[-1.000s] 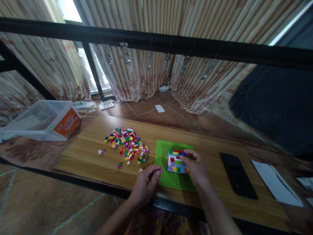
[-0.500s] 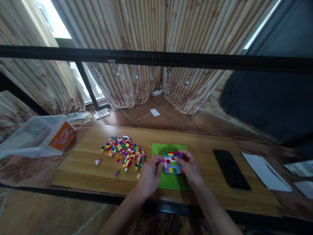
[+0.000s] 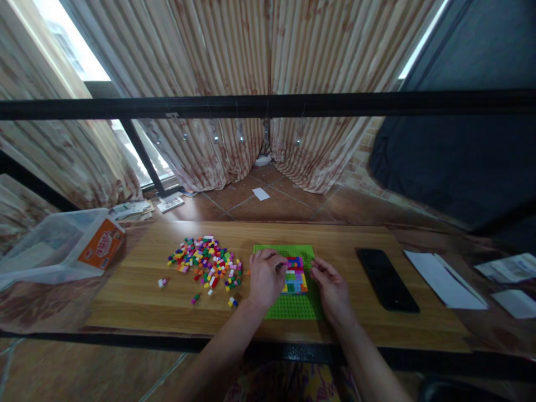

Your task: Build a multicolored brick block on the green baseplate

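Observation:
On the wooden board lies a green baseplate (image 3: 288, 314), with a flat patch of multicoloured toy bricks (image 3: 296, 282) on it. My left hand (image 3: 267, 279) covers the left part of this patch. Its thumb and fingers are closed in a pinch at the patch's upper left, near some pink bricks; whatever they grip is too small to tell. Just off the right side of the bricks, my right hand (image 3: 333, 290) hovers by the plate's edge with its fingertips drawn together. Anything between them is hidden.
A pile of loose bricks (image 3: 209, 259) spreads left of the plate, with several strays nearer me. A black phone (image 3: 387, 281) and white paper (image 3: 444, 282) lie to the right. A clear plastic box (image 3: 54, 240) stands far left. A black rail (image 3: 268, 105) crosses beyond the board.
My left hand has moved from the patch's left edge up over its upper left. My right hand has drawn off the bricks to the right. The view has shifted slightly.

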A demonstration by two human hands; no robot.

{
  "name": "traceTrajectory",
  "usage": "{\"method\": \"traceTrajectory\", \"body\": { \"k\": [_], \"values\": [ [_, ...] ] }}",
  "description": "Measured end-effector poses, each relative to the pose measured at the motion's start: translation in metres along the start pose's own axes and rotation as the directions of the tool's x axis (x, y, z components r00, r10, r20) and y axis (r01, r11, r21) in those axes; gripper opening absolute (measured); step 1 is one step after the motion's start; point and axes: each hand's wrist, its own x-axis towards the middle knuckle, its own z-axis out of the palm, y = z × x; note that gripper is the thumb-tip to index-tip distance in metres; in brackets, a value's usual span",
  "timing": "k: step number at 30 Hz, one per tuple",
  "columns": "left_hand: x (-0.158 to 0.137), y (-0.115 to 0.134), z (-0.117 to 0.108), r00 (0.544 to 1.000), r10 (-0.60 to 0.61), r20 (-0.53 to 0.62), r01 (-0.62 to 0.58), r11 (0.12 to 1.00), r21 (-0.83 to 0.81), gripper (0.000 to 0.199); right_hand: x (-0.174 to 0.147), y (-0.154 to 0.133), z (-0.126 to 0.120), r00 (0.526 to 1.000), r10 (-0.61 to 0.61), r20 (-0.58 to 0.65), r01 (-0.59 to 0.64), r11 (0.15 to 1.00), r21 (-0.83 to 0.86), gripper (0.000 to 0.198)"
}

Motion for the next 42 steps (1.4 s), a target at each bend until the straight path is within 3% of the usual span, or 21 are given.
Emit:
{"method": "traceTrajectory", "body": {
  "k": [6, 10, 12, 22, 28, 32, 34, 38, 42],
  "values": [
    [0.003, 0.000, 0.001, 0.997, -0.075, -0.018, 0.074, 0.995, -0.063, 0.010, 0.000, -0.012, 0.021, 0.995, -0.016, 0.102, 0.044, 0.960, -0.275, 0.048],
    [0.005, -0.002, 0.003, 0.995, -0.098, -0.015, 0.095, 0.986, -0.136, 0.016, 0.007, -0.013, 0.034, 0.989, -0.033, 0.145, 0.112, 0.804, -0.585, 0.053],
    [0.005, -0.004, 0.005, 0.994, -0.109, -0.006, 0.106, 0.981, -0.161, 0.017, 0.010, -0.011, 0.036, 0.987, -0.034, 0.158, 0.131, 0.741, -0.658, 0.053],
    [0.003, -0.008, 0.014, 0.991, -0.132, 0.002, 0.129, 0.971, -0.199, 0.018, 0.010, -0.009, 0.039, 0.979, -0.075, 0.189, 0.188, 0.687, -0.702, 0.049],
    [-0.025, -0.001, -0.007, 0.991, -0.092, -0.094, 0.075, 0.983, -0.169, 0.032, 0.007, -0.018, 0.038, 0.978, -0.030, 0.208, 0.167, 0.710, -0.684, 0.051],
    [-0.071, -0.019, -0.038, 0.983, -0.114, -0.146, 0.093, 0.986, -0.140, 0.029, -0.002, -0.026, 0.024, 0.985, -0.060, 0.162, 0.145, 0.796, -0.588, 0.054],
    [-0.095, -0.037, -0.053, 0.970, -0.167, -0.177, 0.151, 0.983, -0.099, 0.024, -0.009, -0.028, 0.008, 0.984, -0.132, 0.124, 0.180, 0.791, -0.585, 0.053],
    [-0.128, -0.066, -0.073, 0.957, -0.235, -0.169, 0.236, 0.972, -0.015, 0.020, -0.025, -0.024, -0.035, 0.965, -0.241, 0.108, 0.246, 0.675, -0.696, 0.048],
    [-0.129, -0.068, -0.073, 0.961, -0.253, -0.112, 0.257, 0.966, 0.027, 0.025, -0.038, -0.012, -0.064, 0.928, -0.328, 0.177, 0.336, 0.530, -0.779, 0.044]
  ]
}}
